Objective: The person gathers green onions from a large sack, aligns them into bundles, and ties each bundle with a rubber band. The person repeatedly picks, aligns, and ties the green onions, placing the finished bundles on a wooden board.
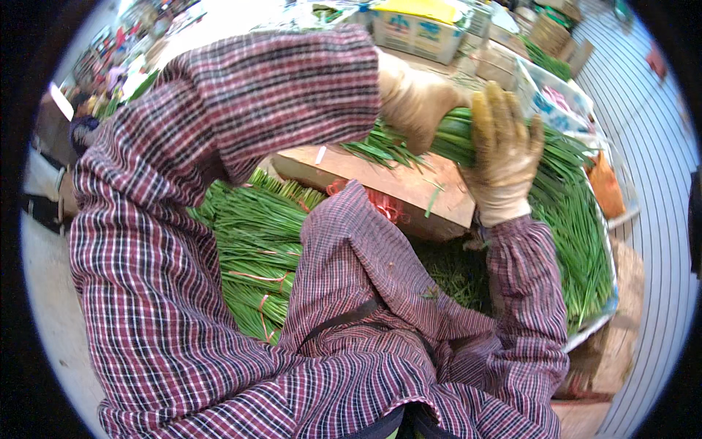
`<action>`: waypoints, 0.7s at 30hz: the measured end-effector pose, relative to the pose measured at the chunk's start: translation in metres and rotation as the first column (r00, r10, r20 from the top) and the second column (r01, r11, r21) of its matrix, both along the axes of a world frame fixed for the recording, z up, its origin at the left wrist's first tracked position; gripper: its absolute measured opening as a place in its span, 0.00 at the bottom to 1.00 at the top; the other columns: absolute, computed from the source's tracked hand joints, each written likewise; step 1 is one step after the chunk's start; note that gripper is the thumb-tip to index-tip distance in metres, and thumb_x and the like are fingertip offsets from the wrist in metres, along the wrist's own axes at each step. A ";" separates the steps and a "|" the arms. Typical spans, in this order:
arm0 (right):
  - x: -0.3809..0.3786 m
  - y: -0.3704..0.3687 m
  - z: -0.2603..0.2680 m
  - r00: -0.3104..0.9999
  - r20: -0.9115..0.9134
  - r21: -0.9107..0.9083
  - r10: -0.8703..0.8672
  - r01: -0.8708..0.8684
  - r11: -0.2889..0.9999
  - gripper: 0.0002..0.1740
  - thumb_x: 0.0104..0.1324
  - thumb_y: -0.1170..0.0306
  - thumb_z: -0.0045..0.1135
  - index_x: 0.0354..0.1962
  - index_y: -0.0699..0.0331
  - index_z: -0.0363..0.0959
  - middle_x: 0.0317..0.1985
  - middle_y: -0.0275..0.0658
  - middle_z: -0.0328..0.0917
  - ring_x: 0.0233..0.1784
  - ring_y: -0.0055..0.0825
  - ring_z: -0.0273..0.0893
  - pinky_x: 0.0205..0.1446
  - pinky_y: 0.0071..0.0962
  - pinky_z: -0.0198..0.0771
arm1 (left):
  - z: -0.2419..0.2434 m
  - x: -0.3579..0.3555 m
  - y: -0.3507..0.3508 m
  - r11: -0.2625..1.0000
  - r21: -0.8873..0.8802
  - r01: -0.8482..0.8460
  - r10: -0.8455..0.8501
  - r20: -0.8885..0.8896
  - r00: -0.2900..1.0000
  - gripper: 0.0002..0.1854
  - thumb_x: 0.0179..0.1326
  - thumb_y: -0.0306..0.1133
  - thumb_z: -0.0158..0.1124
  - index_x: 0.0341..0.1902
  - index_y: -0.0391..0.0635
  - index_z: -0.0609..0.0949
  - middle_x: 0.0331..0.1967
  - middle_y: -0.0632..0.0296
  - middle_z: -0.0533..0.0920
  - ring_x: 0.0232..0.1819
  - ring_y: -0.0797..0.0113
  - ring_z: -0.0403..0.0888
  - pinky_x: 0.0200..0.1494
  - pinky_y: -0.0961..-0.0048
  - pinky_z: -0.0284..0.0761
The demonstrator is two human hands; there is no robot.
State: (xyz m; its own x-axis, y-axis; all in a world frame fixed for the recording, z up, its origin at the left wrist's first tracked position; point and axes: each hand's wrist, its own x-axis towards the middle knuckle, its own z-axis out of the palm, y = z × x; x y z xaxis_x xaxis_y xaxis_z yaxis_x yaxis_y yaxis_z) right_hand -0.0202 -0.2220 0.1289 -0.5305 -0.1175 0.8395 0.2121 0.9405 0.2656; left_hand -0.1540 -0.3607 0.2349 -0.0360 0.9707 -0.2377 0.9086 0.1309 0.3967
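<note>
My left hand [419, 101], in a pale work glove, is closed around a bunch of long green leaves [455, 134] that look like garlic chives. The bunch lies crosswise above a wooden block or box [378, 164]. Across its right part rests my right hand [502, 153], in a similar glove stained yellow at the fingers. Those fingers are stretched out with small gaps. The right thumb is hidden, so a grip there does not show. Loose leaf ends stick out on both sides of the hands.
Tied green bundles [258, 274] with reddish bands lie left of my knee. A white-rimmed crate [610, 307] of loose greens stands on the right. Red ties [386, 206] hang at the wooden block. Beyond are a printed carton [417, 35] and an orange bag [606, 184].
</note>
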 end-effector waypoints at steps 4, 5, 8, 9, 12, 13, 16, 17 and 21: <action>-0.019 -0.002 0.029 0.998 0.064 0.018 0.014 -0.015 1.000 0.44 0.50 0.58 0.68 0.64 0.55 0.59 0.67 0.43 0.63 0.69 0.42 0.62 0.72 0.51 0.47 | 0.010 -0.039 -0.025 0.998 -0.054 -0.029 0.040 0.216 0.976 0.38 0.34 0.20 0.70 0.57 0.39 0.71 0.39 0.56 0.83 0.38 0.65 0.82 0.38 0.69 0.80; -0.028 -0.004 0.029 0.996 0.073 -0.028 0.045 -0.043 0.999 0.49 0.47 0.58 0.70 0.66 0.57 0.57 0.67 0.45 0.62 0.71 0.43 0.60 0.73 0.51 0.46 | 0.009 -0.050 -0.031 0.997 -0.065 -0.044 0.061 0.278 0.959 0.39 0.33 0.19 0.70 0.58 0.39 0.71 0.39 0.56 0.83 0.38 0.65 0.82 0.38 0.70 0.80; -0.066 -0.012 0.017 0.947 0.081 -0.138 0.311 -0.298 0.945 0.52 0.45 0.65 0.72 0.68 0.57 0.57 0.51 0.43 0.75 0.51 0.42 0.74 0.61 0.42 0.66 | 0.001 -0.087 -0.043 0.984 -0.167 -0.063 0.107 0.267 0.958 0.42 0.34 0.19 0.71 0.61 0.40 0.70 0.41 0.59 0.83 0.41 0.67 0.80 0.43 0.68 0.78; -0.070 -0.013 0.008 0.933 0.039 -0.088 0.357 -0.353 0.932 0.54 0.43 0.71 0.72 0.69 0.57 0.57 0.40 0.41 0.78 0.38 0.41 0.77 0.49 0.36 0.74 | -0.006 -0.091 -0.045 0.983 -0.178 -0.044 0.091 0.267 0.960 0.42 0.34 0.19 0.72 0.61 0.41 0.70 0.41 0.59 0.83 0.42 0.67 0.80 0.44 0.68 0.78; -0.116 -0.017 -0.019 0.941 0.142 -0.057 0.308 -0.303 0.951 0.52 0.44 0.71 0.69 0.69 0.56 0.56 0.28 0.41 0.73 0.28 0.39 0.73 0.29 0.38 0.70 | -0.028 -0.132 -0.059 0.981 -0.189 -0.048 0.098 0.261 0.960 0.46 0.34 0.25 0.77 0.64 0.42 0.68 0.45 0.56 0.83 0.47 0.62 0.79 0.50 0.67 0.75; -0.134 -0.018 -0.026 0.936 0.210 -0.075 0.283 -0.273 0.959 0.52 0.44 0.71 0.69 0.69 0.56 0.55 0.25 0.40 0.70 0.26 0.39 0.71 0.27 0.38 0.68 | -0.033 -0.147 -0.064 0.983 -0.161 -0.091 0.119 0.174 0.977 0.47 0.34 0.26 0.78 0.65 0.42 0.68 0.46 0.55 0.83 0.49 0.61 0.79 0.51 0.66 0.75; -0.180 -0.022 -0.052 0.893 0.349 -0.199 0.285 -0.226 0.954 0.55 0.41 0.73 0.69 0.69 0.57 0.54 0.27 0.43 0.73 0.26 0.41 0.74 0.28 0.38 0.70 | -0.044 -0.202 -0.105 0.953 0.093 -0.290 0.289 0.019 0.957 0.53 0.38 0.34 0.80 0.70 0.42 0.62 0.53 0.49 0.80 0.54 0.59 0.78 0.57 0.66 0.71; -0.194 -0.026 -0.063 0.865 0.366 -0.285 0.343 -0.246 0.926 0.56 0.41 0.74 0.69 0.70 0.58 0.52 0.28 0.45 0.74 0.28 0.42 0.76 0.29 0.38 0.71 | -0.053 -0.218 -0.132 0.861 0.366 -0.354 0.383 -0.009 0.924 0.46 0.41 0.35 0.78 0.67 0.41 0.67 0.51 0.48 0.81 0.53 0.60 0.79 0.56 0.66 0.73; -0.226 -0.046 -0.109 0.807 0.498 -0.323 0.318 -0.167 0.931 0.58 0.43 0.72 0.68 0.71 0.59 0.47 0.30 0.47 0.73 0.29 0.44 0.77 0.30 0.40 0.73 | -0.132 -0.220 -0.210 0.314 0.497 -0.809 0.899 0.119 0.422 0.19 0.52 0.42 0.68 0.43 0.42 0.83 0.42 0.50 0.84 0.43 0.57 0.83 0.46 0.62 0.79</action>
